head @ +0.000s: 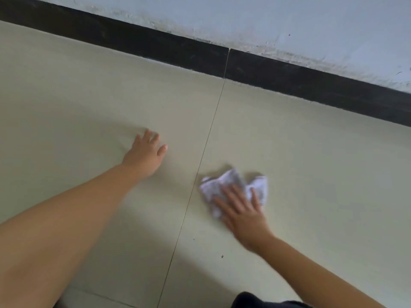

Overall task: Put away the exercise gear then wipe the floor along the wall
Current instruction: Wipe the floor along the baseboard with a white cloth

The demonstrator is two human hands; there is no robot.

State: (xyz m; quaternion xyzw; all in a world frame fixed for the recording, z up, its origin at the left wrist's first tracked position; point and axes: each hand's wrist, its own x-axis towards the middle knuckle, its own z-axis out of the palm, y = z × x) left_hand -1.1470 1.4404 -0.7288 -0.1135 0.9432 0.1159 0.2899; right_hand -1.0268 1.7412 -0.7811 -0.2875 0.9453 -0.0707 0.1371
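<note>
Dark fabric patch [264, 301] at the bottom edge, right of centre; can't tell what it is.

Right hand [242, 210] lies palm-down on a crumpled white cloth [235, 185]. Fingers are spread and nearly straight, pressing the cloth flat to the floor [311, 174], not curled around it. Cloth sticks out past the fingertips and to both sides. It sits just right of the tile joint [200, 163], well short of the wall. Image is motion-blurred around this hand.

Left hand [146, 152] is further out, on the other side of the joint. Palm down on the bare tile, fingers extended and slightly splayed, holding nothing. Forearm runs back to the lower-left corner. Hands are apart, joint line between them.

Floor is pale beige tile, a few dark specks near the right forearm. The joint runs from the bottom edge up to the black skirting [155, 45].

Skirting crosses the frame diagonally, with a vertical seam where the joint meets it. Above it is a pale blue-white wall [289, 18], scuffed and grimy along the skirting's top edge.
</note>
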